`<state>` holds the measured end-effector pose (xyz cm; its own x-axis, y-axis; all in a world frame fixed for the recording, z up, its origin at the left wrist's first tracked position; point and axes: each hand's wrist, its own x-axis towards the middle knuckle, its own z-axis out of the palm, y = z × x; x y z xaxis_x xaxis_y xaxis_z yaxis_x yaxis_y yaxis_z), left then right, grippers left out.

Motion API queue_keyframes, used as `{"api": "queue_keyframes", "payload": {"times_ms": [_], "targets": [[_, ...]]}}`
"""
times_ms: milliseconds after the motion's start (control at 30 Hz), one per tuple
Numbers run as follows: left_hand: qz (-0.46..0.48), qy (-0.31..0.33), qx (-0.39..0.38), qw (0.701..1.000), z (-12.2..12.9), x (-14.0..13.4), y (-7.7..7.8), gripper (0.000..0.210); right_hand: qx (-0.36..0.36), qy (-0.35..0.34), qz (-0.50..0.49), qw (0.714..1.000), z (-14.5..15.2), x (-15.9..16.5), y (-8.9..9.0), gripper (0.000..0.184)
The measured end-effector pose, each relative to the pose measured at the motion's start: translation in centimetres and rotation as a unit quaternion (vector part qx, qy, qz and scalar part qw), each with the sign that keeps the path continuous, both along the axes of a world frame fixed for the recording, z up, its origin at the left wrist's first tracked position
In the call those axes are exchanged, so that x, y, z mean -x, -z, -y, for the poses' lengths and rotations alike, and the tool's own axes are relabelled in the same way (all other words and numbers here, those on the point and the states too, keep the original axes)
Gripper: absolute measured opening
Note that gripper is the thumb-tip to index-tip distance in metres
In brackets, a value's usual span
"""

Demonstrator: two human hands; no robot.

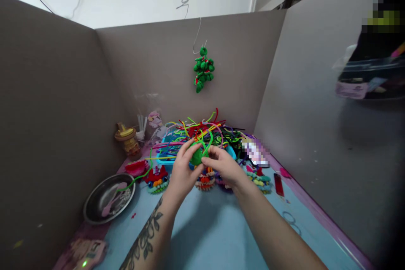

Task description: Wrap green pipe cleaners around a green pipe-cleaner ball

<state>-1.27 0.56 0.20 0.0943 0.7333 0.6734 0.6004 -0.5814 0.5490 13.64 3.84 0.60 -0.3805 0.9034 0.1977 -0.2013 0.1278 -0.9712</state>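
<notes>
Both hands meet in mid-view over the table, around a bright green rounded piece (196, 156) with looped green strands that look like pipe cleaner. My left hand (185, 168) grips its left side, fingers curled over the top. At its right edge, the thumb and fingers of my right hand (224, 166) pinch the piece near the loops. A long green strand (146, 174) trails from the left over a steel bowl (91, 209). Just beyond the hands, a blue tray (164, 161) is heaped with many-coloured pipe cleaners (202, 128).
Colourful fuzzy figures (157, 180) line up before the tray, partly behind my hands. A brown-and-yellow cup (128, 141) stands back left. On the right lie a red rectangular item (279, 184) and thin rings (289, 217). Grey panels enclose the table; a green ornament (204, 69) hangs at the back.
</notes>
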Motion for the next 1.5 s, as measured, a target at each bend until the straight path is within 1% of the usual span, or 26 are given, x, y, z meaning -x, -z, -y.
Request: {"api": "queue_keyframes", "payload": {"times_ms": [100,200,267,333,367,400,467,500,600,633,700,733,800,933,1100,1200,1333,1400,1500], "targets": [[-0.023,0.013,0.004,1.0,-0.2,0.5,0.1,0.049,-0.027,0.036,0.046,0.998,0.0,0.0,0.0,0.026],[-0.027,0.031,0.014,0.999,-0.2,0.8,-0.1,0.053,-0.027,0.029,0.037,0.999,-0.1,0.1,0.2,0.031],[-0.018,0.032,0.027,0.999,-0.2,0.9,-0.3,0.053,-0.042,0.028,0.033,0.998,-0.3,-0.1,0.2,0.033],[-0.006,0.03,0.047,0.998,-0.3,1.0,-0.5,0.052,-0.075,0.061,0.037,0.995,-0.6,-0.6,0.1,0.032],[-0.001,0.031,0.059,0.998,-0.4,1.1,-0.6,0.052,-0.096,0.093,0.041,0.99,-0.8,-1.0,0.0,0.029],[0.004,0.034,0.072,0.997,-0.4,1.2,-0.7,0.052,-0.12,0.134,0.051,0.982,-1.0,-1.5,-0.1,0.025],[0.015,0.055,0.102,0.993,-0.4,1.5,-0.8,0.053,-0.189,0.211,0.095,0.954,-1.1,-2.4,-0.4,0.017],[0.022,0.069,0.117,0.991,-0.4,1.6,-0.8,0.053,-0.235,0.226,0.13,0.936,-1.1,-2.8,-0.5,0.018],[0.039,0.111,0.152,0.981,-0.3,1.7,-0.8,0.054,-0.364,0.206,0.208,0.884,-1.0,-3.3,-0.8,0.019],[0.04,0.12,0.158,0.979,-0.2,1.7,-0.8,0.054,-0.392,0.199,0.215,0.872,-0.9,-3.3,-0.8,0.019],[0.031,0.129,0.159,0.978,-0.1,1.6,-0.8,0.054,-0.424,0.208,0.212,0.855,-0.8,-3.1,-0.7,0.02],[0.021,0.13,0.156,0.979,-0.1,1.6,-0.8,0.054,-0.431,0.217,0.207,0.851,-0.7,-3.0,-0.7,0.02],[-0.002,0.125,0.148,0.981,0.0,1.5,-0.9,0.054,-0.43,0.226,0.195,0.852,-0.4,-2.7,-0.7,0.02],[-0.039,0.112,0.144,0.982,0.0,1.5,-1.0,0.056,-0.405,0.18,0.176,0.879,0.4,-2.5,-1.2,0.024],[-0.053,0.106,0.144,0.982,0.0,1.6,-0.9,0.056,-0.375,0.139,0.15,0.904,1.0,-2.5,-1.8,0.023],[-0.053,0.101,0.144,0.983,0.1,1.6,-1.0,0.057,-0.343,0.121,0.16,0.918,0.8,-2.4,-1.7,0.021],[-0.047,0.102,0.144,0.983,0.2,1.5,-1.4,0.056,-0.29,0.139,0.186,0.928,0.4,-2.2,-1.4,0.021],[-0.042,0.098,0.142,0.984,0.2,1.4,-1.5,0.055,-0.28,0.13,0.202,0.929,0.4,-2.1,-1.3,0.022],[-0.036,0.096,0.138,0.985,0.2,1.4,-1.4,0.055,-0.288,0.097,0.226,0.926,0.4,-1.9,-1.2,0.023]]}}
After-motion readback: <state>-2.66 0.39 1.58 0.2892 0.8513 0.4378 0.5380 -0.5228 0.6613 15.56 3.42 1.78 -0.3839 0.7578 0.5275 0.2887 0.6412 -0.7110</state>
